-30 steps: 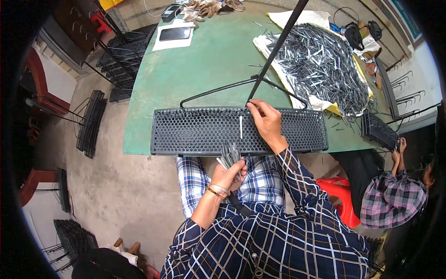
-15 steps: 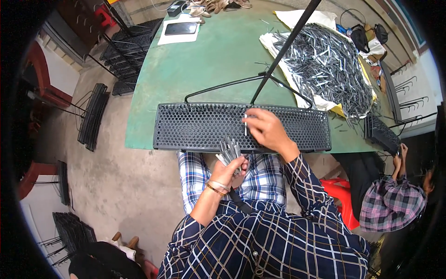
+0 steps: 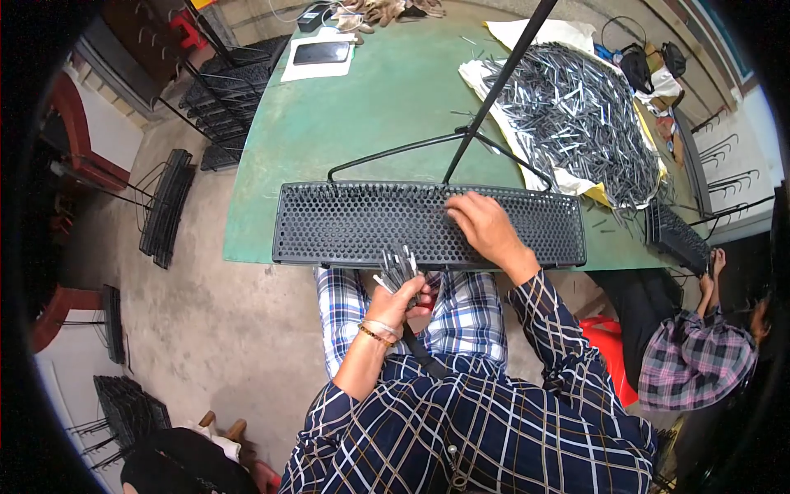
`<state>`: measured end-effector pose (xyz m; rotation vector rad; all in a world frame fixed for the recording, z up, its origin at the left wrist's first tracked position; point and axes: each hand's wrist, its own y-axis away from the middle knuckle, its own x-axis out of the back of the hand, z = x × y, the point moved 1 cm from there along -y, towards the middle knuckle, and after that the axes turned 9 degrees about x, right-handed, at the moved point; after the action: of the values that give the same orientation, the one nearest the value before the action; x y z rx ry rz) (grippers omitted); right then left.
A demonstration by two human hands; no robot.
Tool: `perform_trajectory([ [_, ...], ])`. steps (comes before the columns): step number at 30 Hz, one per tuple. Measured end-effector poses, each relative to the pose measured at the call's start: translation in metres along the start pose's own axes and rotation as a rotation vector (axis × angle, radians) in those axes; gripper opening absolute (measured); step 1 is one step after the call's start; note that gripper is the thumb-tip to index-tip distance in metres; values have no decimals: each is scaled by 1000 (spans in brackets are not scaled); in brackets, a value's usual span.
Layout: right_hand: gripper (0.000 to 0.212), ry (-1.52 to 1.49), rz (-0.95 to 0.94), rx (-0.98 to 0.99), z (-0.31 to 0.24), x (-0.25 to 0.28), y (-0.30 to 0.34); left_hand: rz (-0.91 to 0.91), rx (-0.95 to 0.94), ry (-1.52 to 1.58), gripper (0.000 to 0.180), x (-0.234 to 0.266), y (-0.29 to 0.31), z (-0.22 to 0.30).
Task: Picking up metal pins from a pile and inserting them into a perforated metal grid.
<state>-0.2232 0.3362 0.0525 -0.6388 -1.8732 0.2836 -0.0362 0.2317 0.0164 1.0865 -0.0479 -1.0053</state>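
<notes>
A long black perforated panel (image 3: 362,230), full of round holes, lies along the near edge of the green table, with a row of dark bristles standing along its far side. My left hand (image 3: 393,306) is closed round a bundle of thin black and grey bristle strips (image 3: 399,265), just in front of the panel. Over the panel, right of its middle, my right hand (image 3: 487,230) has its fingers pinched together close to the far rows of holes. Whatever sits between those fingertips is hidden. A black handle rod (image 3: 500,89) rises from the panel's wire frame.
A large heap of loose strips (image 3: 576,115) lies on a sack at the far right. On the green table (image 3: 370,107) are a phone (image 3: 322,53) and gloves (image 3: 383,10). Another person's hands (image 3: 714,273) work at a similar panel (image 3: 676,232). Stacked panels (image 3: 230,103) stand left.
My right hand has shifted slightly right and its fingers have lifted toward the panel's far rows. The pale strip seen at its fingertips no longer shows there. My left hand moved slightly left.
</notes>
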Motion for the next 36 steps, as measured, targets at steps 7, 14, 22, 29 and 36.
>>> perform_trajectory([
  [7, 9, -25, -18, 49, 20, 6, -20, 195, -337, 141, 17, 52, 15, 21],
  [14, 9, -27, -106, 16, 22, 7, -38, 322, -455, 275, 17, 121, 35, 47],
  [22, 13, 33, -137, 99, 24, -10, -45, 584, -755, 348, 15, 194, 27, 98],
  [29, 14, 5, -74, -18, 14, -14, -46, 608, -690, 412, 15, 207, 6, 104],
  [36, 13, -34, 112, -93, 15, -15, -30, 576, -658, 451, 16, 203, -10, 99],
])
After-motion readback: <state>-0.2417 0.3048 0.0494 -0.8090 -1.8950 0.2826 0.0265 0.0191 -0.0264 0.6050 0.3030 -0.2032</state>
